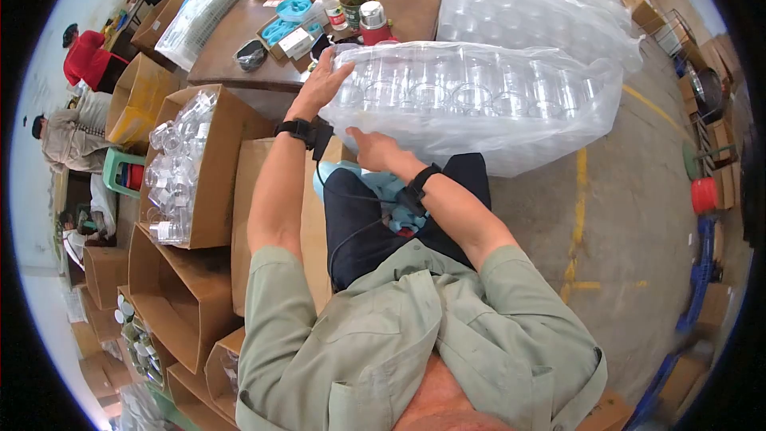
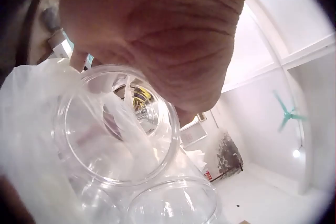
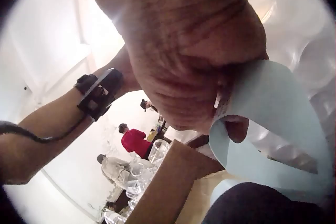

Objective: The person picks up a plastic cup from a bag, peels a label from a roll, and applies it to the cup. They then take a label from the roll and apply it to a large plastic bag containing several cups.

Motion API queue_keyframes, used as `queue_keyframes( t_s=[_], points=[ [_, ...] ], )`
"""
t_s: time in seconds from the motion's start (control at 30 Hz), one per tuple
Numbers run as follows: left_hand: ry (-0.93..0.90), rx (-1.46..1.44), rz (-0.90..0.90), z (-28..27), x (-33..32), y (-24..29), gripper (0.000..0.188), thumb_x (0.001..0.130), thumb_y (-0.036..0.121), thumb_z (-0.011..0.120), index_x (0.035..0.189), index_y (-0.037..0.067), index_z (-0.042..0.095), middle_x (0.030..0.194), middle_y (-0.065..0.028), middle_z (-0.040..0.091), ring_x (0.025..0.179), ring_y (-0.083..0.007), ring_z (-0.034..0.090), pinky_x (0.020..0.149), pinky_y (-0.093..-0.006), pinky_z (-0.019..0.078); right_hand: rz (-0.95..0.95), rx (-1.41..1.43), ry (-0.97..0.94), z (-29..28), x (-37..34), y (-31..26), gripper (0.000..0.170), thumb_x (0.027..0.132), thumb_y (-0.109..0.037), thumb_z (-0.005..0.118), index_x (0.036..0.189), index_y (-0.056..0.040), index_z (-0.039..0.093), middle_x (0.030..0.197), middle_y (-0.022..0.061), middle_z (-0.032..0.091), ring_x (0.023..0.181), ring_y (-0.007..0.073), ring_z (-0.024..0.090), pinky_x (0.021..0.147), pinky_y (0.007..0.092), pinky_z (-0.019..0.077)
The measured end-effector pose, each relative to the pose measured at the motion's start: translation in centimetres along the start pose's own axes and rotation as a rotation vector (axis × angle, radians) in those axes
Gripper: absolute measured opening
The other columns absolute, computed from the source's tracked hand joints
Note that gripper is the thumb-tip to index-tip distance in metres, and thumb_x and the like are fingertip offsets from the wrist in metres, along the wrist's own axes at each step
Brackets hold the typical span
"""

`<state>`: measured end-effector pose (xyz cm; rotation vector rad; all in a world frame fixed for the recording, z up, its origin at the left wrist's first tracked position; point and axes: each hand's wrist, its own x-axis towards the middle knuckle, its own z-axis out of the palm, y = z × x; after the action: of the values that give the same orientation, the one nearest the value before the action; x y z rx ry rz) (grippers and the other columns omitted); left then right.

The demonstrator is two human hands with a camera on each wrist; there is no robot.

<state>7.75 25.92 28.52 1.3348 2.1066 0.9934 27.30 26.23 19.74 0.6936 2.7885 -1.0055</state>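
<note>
A large clear plastic bag (image 1: 479, 140) packed with rows of clear plastic jars (image 1: 471, 96) lies across in front of the knees. My left hand (image 1: 323, 84) is at the bag's left end, fingers extended and thumb apart. In the left wrist view that hand (image 2: 152, 35) is close over a clear jar (image 2: 118, 169) whose round mouth faces the camera, with loose film beside it. Below the bag's near left corner, my right hand (image 1: 375, 150) has its index finger pointing out. The right wrist view shows its other fingers curled at a looped pale blue strip (image 3: 278, 103).
More pale blue strips (image 1: 387, 187) lie on the lap. A cardboard box of clear jars (image 1: 179, 168) stands at left. The brown table (image 1: 231, 64) holds a bottle (image 1: 333, 8), a red cup (image 1: 375, 28) and blue rolls (image 1: 287, 20). Another jar bag (image 1: 527, 4) lies behind.
</note>
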Motion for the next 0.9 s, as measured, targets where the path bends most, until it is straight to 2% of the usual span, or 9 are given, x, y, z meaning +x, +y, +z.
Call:
queue_keyframes(
  t_s=[0.23, 0.33, 0.37, 0.43, 0.53, 0.63, 0.7, 0.77, 0.9],
  points=[
    [-0.031, -0.079, -0.056, 0.2, 0.2, -0.2, 0.098, 0.098, 0.060, 0.061, 0.162, -0.003, 0.023, 0.160, -0.0294, 0.040, 0.150, -0.0374, 0.039, 0.121, -0.0410, 0.0326, 0.060, 0.026, -0.017, -0.5, -1.5, 1.7, 0.077, 0.085, -0.011, 0.059, 0.158, -0.0124, 0.035, 0.107, 0.0260, 0.073, 0.104, 0.0451, 0.070, 0.087, 0.0536, 0.0548],
    [-0.013, -0.175, -0.104, -0.7, -0.5, 1.3, 0.096, 0.099, 0.059, 0.060, 0.162, -0.003, 0.022, 0.159, -0.0289, 0.041, 0.148, -0.0367, 0.042, 0.120, -0.0412, 0.0341, -0.006, 0.003, 0.040, 0.2, -1.4, 2.3, 0.077, 0.087, -0.012, 0.061, 0.159, -0.0130, 0.035, 0.101, 0.0236, 0.074, 0.099, 0.0422, 0.071, 0.083, 0.0509, 0.0554],
    [-0.002, -0.218, -0.131, -0.9, -0.9, 1.6, 0.095, 0.100, 0.058, 0.059, 0.162, -0.003, 0.022, 0.159, -0.0288, 0.042, 0.147, -0.0364, 0.043, 0.119, -0.0412, 0.0346, -0.083, 0.118, 0.075, 0.4, -1.7, 2.9, 0.076, 0.088, -0.011, 0.061, 0.160, -0.0130, 0.035, 0.097, 0.0217, 0.073, 0.094, 0.0393, 0.071, 0.081, 0.0488, 0.0553],
    [0.145, -0.214, 0.065, -1.3, 0.1, -1.4, 0.073, 0.105, 0.043, 0.059, 0.157, -0.002, 0.034, 0.147, -0.0280, 0.056, 0.132, -0.0336, 0.057, 0.110, -0.0407, 0.0444, -0.221, 0.355, 0.130, -2.7, -5.9, 2.0, 0.074, 0.091, -0.010, 0.063, 0.160, -0.0129, 0.036, 0.089, 0.0179, 0.072, 0.083, 0.0335, 0.070, 0.076, 0.0446, 0.0550],
    [0.380, -0.220, 0.272, -1.7, -5.2, 0.8, 0.054, 0.106, 0.028, 0.060, 0.148, -0.003, 0.046, 0.127, -0.0224, 0.069, 0.116, -0.0281, 0.067, 0.098, -0.0357, 0.0515, -0.236, 0.552, 0.070, -5.3, -9.6, 2.2, 0.076, 0.090, -0.010, 0.067, 0.160, -0.0095, 0.038, 0.090, 0.0150, 0.072, 0.078, 0.0241, 0.068, 0.075, 0.0385, 0.0542],
    [0.185, -0.548, 0.180, 1.2, -12.7, 1.4, 0.050, 0.107, 0.023, 0.059, 0.148, -0.002, 0.047, 0.116, -0.0118, 0.073, 0.108, -0.0202, 0.067, 0.096, -0.0347, 0.0524, -0.281, 0.736, 0.016, -6.4, -11.8, 3.0, 0.075, 0.091, -0.007, 0.069, 0.160, -0.0099, 0.039, 0.081, 0.0055, 0.067, 0.072, 0.0114, 0.058, 0.069, 0.0296, 0.0498],
    [0.033, -0.650, 0.152, 4.7, -16.6, 1.6, 0.049, 0.107, 0.019, 0.058, 0.151, 0.000, 0.046, 0.115, -0.0099, 0.073, 0.106, -0.0154, 0.066, 0.094, -0.0324, 0.0518, -0.286, 0.824, -0.041, -6.7, -11.8, 3.3, 0.074, 0.092, -0.006, 0.069, 0.160, -0.0099, 0.039, 0.080, 0.0018, 0.064, 0.072, 0.0089, 0.056, 0.068, 0.0281, 0.0484],
    [-0.091, -0.641, 0.137, 6.9, -19.4, 2.2, 0.051, 0.108, 0.021, 0.056, 0.154, 0.002, 0.044, 0.114, -0.0094, 0.072, 0.107, -0.0176, 0.067, 0.097, -0.0341, 0.0505, -0.277, 0.883, -0.086, -6.5, -11.9, 3.0, 0.074, 0.092, -0.006, 0.069, 0.160, -0.0099, 0.039, 0.079, 0.0001, 0.063, 0.072, 0.0079, 0.055, 0.067, 0.0273, 0.0477],
    [-0.238, -0.860, -0.014, 8.2, -21.3, 0.3, 0.057, 0.102, 0.012, 0.065, 0.155, 0.004, 0.043, 0.103, -0.0038, 0.070, 0.095, -0.0123, 0.065, 0.088, -0.0292, 0.0509, -0.267, 0.922, -0.130, -5.9, -11.2, 2.8, 0.076, 0.092, -0.006, 0.070, 0.161, -0.0088, 0.038, 0.082, 0.0009, 0.065, 0.076, 0.0086, 0.057, 0.070, 0.0266, 0.0485]
  ],
)
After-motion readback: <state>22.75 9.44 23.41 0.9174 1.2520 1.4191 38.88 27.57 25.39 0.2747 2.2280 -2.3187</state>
